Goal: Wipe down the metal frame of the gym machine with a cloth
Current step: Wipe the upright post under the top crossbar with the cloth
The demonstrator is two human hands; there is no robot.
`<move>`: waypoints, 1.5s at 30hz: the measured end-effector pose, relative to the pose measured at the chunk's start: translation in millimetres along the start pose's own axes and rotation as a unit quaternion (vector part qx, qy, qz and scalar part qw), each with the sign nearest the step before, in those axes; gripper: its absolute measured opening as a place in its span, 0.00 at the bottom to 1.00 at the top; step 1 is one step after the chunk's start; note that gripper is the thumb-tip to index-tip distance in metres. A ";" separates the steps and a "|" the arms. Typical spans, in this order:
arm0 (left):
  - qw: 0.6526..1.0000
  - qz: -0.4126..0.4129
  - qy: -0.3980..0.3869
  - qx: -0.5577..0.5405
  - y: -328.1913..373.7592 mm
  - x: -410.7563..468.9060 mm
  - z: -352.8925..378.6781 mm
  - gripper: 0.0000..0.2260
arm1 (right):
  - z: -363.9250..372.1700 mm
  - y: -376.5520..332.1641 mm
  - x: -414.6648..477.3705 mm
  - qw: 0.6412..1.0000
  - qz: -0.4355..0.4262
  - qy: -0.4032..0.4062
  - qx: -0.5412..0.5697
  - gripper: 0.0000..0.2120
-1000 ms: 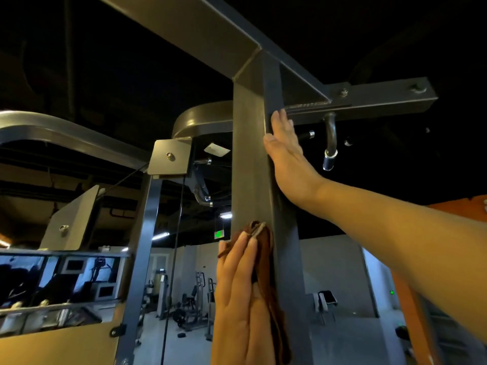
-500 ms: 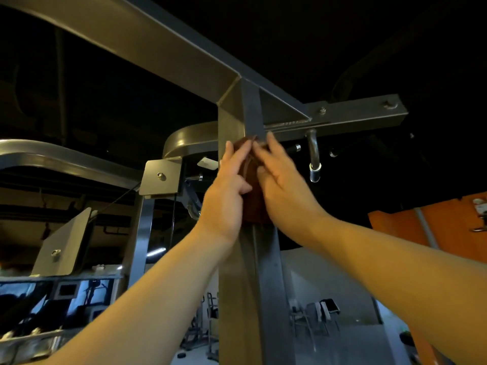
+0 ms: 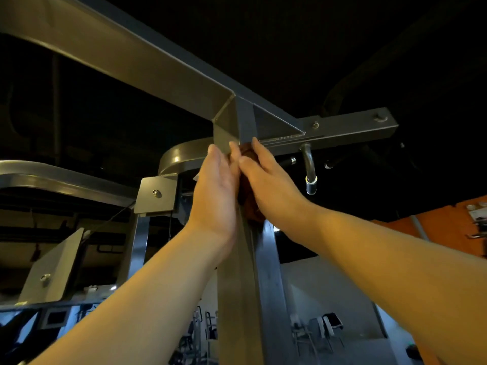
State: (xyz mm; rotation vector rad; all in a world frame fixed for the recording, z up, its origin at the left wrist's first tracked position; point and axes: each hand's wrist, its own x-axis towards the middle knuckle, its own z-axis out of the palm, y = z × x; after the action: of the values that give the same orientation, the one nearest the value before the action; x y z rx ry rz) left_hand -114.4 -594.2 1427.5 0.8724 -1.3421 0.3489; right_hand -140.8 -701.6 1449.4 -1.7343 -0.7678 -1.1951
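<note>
A square grey metal post [image 3: 245,285] of the gym machine rises in front of me and joins a sloping overhead beam [image 3: 147,61]. Near the top of the post, just under the joint, a brown cloth [image 3: 249,198] is pressed against the metal. My left hand [image 3: 214,191] lies flat on the post's left face with fingers straight, touching the cloth's edge. My right hand [image 3: 266,180] presses on the cloth from the right with extended fingers. Most of the cloth is hidden between the two hands.
A bolted side arm [image 3: 350,127] sticks out to the right, with a curved metal hook [image 3: 309,167] hanging under it. A metal plate [image 3: 156,193] and curved tubes [image 3: 52,177] stand to the left. Other gym equipment and an orange wall [image 3: 434,227] lie in the background.
My left hand carried the cloth up the post from waist-of-frame height to the top joint, where it met my right hand. Since half a second ago both hands stay almost in place.
</note>
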 end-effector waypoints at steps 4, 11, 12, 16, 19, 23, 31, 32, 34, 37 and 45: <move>0.998 0.044 0.043 0.032 -3.9 13.7 -0.3 0.27 | 0.1 7.0 12.5 0.995 -0.032 0.037 -0.093 0.28; 0.991 0.067 0.081 0.088 -49.8 14.1 -17.8 0.20 | -7.0 11.3 33.2 0.976 -0.053 0.084 -0.193 0.23; 0.991 0.063 0.070 0.093 -54.7 10.8 -18.9 0.20 | -3.8 12.5 29.7 0.974 -0.058 0.080 -0.202 0.25; 0.987 0.081 0.079 0.111 -68.2 6.8 -23.3 0.18 | -2.1 22.8 11.0 0.976 -0.088 0.045 -0.195 0.27; 0.983 0.079 0.073 0.149 -74.1 9.9 -28.9 0.26 | -11.8 20.2 18.8 0.976 -0.090 0.061 -0.188 0.23; 0.975 0.089 0.072 0.192 -74.0 9.9 -27.8 0.26 | -15.9 9.6 38.1 0.964 -0.114 0.090 -0.225 0.21; 0.972 0.099 0.062 0.203 -76.2 6.2 -30.9 0.22 | -21.2 26.9 24.5 0.959 -0.160 0.058 -0.228 0.18; 0.972 0.098 0.067 0.203 -75.5 4.3 -29.5 0.19 | -25.0 27.2 28.0 0.963 -0.142 0.070 -0.219 0.17; 0.973 0.090 0.073 0.199 -74.3 2.3 -27.7 0.17 | -25.7 25.3 36.9 0.951 -0.119 0.109 -0.264 0.17; 0.975 0.087 0.075 0.191 -73.4 1.8 -27.2 0.18 | -16.5 22.8 41.2 0.935 -0.128 0.135 -0.301 0.22; 0.976 0.089 0.071 0.186 -68.1 -1.6 -21.8 0.19 | -29.7 25.6 34.7 0.944 -0.141 0.066 -0.292 0.27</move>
State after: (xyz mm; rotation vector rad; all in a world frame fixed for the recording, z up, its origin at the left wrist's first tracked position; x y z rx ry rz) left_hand -53.4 -622.4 1402.9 1.0155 -1.2445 0.8071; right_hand -118.9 -739.0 1478.7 -2.0267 -0.6282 -1.8594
